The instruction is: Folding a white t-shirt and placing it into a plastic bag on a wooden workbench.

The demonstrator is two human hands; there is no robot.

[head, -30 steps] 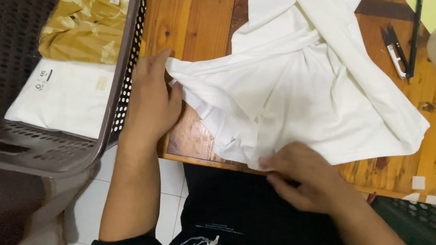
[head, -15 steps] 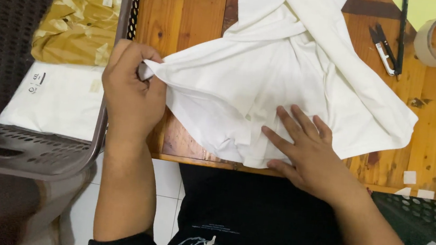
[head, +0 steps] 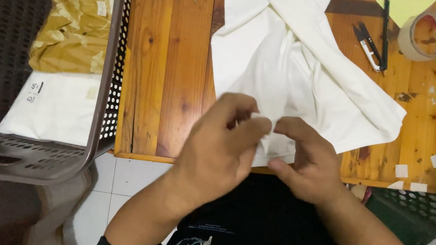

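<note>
- Hands moved together since 0.5 s ago: left hand (head: pixel 221 144) and right hand (head: pixel 307 159) both pinch near edge of white cloth (head: pixel 305 83).
- Cloth now bunched, no longer spread flat on wood table (head: pixel 164 70).

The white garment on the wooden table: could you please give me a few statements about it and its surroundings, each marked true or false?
1. Both hands, left hand and right hand, pinch the white garment at its near edge. True.
2. The tape roll lies in the basket. False: it sits on the wooden table, far right.
3. A yellow-gold packet lies in the grey basket. True.
4. The thread snips rest on the garment. False: they lie on bare wood beside it.
</note>
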